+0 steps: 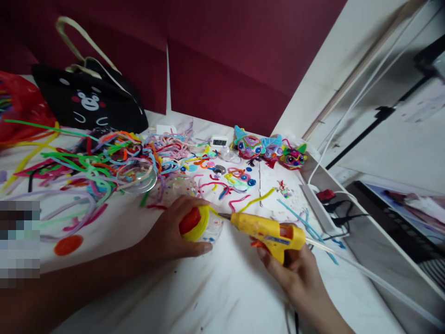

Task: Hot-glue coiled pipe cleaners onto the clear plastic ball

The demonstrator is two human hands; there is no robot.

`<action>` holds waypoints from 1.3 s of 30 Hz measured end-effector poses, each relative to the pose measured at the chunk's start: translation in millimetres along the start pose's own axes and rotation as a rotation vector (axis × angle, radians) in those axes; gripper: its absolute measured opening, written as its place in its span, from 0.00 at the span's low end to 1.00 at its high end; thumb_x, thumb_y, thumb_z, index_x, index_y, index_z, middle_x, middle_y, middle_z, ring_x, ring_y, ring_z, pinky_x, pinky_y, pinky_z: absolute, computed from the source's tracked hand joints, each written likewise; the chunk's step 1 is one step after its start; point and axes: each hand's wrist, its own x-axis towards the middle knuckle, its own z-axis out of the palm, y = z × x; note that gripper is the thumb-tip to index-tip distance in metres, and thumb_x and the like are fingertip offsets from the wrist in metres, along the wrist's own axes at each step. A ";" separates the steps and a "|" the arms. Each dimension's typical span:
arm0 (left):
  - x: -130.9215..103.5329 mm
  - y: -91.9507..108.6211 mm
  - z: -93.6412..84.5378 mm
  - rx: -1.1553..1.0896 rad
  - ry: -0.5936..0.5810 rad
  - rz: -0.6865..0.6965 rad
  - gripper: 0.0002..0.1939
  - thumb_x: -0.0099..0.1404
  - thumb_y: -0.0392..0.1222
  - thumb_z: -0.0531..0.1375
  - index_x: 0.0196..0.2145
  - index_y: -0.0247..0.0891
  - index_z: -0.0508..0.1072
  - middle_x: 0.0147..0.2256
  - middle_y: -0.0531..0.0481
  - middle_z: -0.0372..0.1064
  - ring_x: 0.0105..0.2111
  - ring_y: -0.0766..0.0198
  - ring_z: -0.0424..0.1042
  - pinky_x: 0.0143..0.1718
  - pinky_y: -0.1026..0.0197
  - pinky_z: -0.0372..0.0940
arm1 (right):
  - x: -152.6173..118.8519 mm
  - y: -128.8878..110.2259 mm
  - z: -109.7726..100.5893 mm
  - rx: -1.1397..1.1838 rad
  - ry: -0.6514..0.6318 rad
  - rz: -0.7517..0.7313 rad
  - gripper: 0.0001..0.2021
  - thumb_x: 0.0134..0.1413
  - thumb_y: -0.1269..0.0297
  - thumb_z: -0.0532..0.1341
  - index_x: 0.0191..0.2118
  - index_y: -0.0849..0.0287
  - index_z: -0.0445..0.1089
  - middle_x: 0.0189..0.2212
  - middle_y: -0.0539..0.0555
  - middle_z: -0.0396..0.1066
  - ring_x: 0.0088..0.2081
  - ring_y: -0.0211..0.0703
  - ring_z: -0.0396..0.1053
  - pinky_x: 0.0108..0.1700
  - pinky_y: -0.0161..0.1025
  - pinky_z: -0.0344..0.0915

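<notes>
My right hand (292,269) is wrapped round the handle of a yellow hot glue gun (264,227), a white glue stick poking out of its back. The gun's metal nozzle points left, close to a yellow pipe cleaner (201,227) coiled round a red centre (190,221). My left hand (174,227) curves around this coiled piece, thumb below and fingers above. The coil seems to sit on a clear plastic piece (214,229), partly hidden by my fingers. Whether the nozzle touches the pipe cleaner, I cannot tell.
Many loose pipe cleaners (93,162) heap at the left, around a clear dome (137,177). Several colourful decorated heads (248,144) stand at the back right beside a small digital clock (219,141). A power strip (321,208) lies along the right edge; a black bag (90,99) leans behind.
</notes>
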 end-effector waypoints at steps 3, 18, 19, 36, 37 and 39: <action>-1.5 1.4 0.0 0.000 -0.018 0.003 0.37 0.51 0.56 0.74 0.57 0.49 0.70 0.56 0.49 0.69 0.57 0.49 0.70 0.60 0.52 0.68 | 1.0 10.5 -1.1 -0.038 -0.077 -0.097 0.11 0.63 0.66 0.67 0.49 0.48 0.70 0.38 0.49 0.75 0.34 0.39 0.77 0.34 0.31 0.75; -3.4 10.1 -0.8 -0.090 -0.065 -0.062 0.36 0.49 0.53 0.74 0.55 0.50 0.71 0.55 0.50 0.68 0.58 0.47 0.69 0.61 0.48 0.66 | -12.3 16.6 18.9 -0.058 -0.005 -0.068 0.17 0.66 0.63 0.64 0.56 0.48 0.60 0.44 0.53 0.68 0.39 0.41 0.73 0.36 0.32 0.73; -3.4 10.3 -0.7 -0.093 -0.064 -0.063 0.36 0.49 0.54 0.74 0.55 0.49 0.71 0.55 0.49 0.69 0.58 0.47 0.69 0.61 0.48 0.66 | -12.5 16.0 18.8 -0.078 -0.020 -0.077 0.17 0.66 0.62 0.64 0.56 0.49 0.60 0.44 0.53 0.68 0.39 0.42 0.73 0.36 0.32 0.73; -5.1 6.8 -0.6 -0.057 -0.050 -0.079 0.38 0.50 0.57 0.74 0.57 0.51 0.70 0.58 0.49 0.67 0.61 0.46 0.67 0.63 0.48 0.65 | -22.7 16.6 13.8 -0.328 0.020 -0.113 0.14 0.67 0.52 0.62 0.51 0.53 0.69 0.44 0.59 0.75 0.40 0.49 0.77 0.41 0.40 0.77; -5.2 6.3 -0.6 -0.056 -0.051 -0.080 0.38 0.51 0.57 0.74 0.57 0.51 0.70 0.59 0.49 0.67 0.61 0.46 0.67 0.63 0.48 0.64 | -23.6 15.6 13.5 -0.350 0.028 -0.136 0.13 0.67 0.53 0.62 0.50 0.53 0.69 0.44 0.59 0.75 0.41 0.49 0.77 0.42 0.40 0.77; -5.0 5.9 -0.7 -0.053 -0.050 -0.079 0.38 0.51 0.58 0.74 0.57 0.50 0.70 0.59 0.48 0.67 0.61 0.46 0.67 0.63 0.47 0.65 | -25.2 14.5 12.9 -0.396 0.034 -0.185 0.10 0.68 0.54 0.61 0.49 0.52 0.70 0.46 0.59 0.75 0.43 0.49 0.77 0.43 0.40 0.77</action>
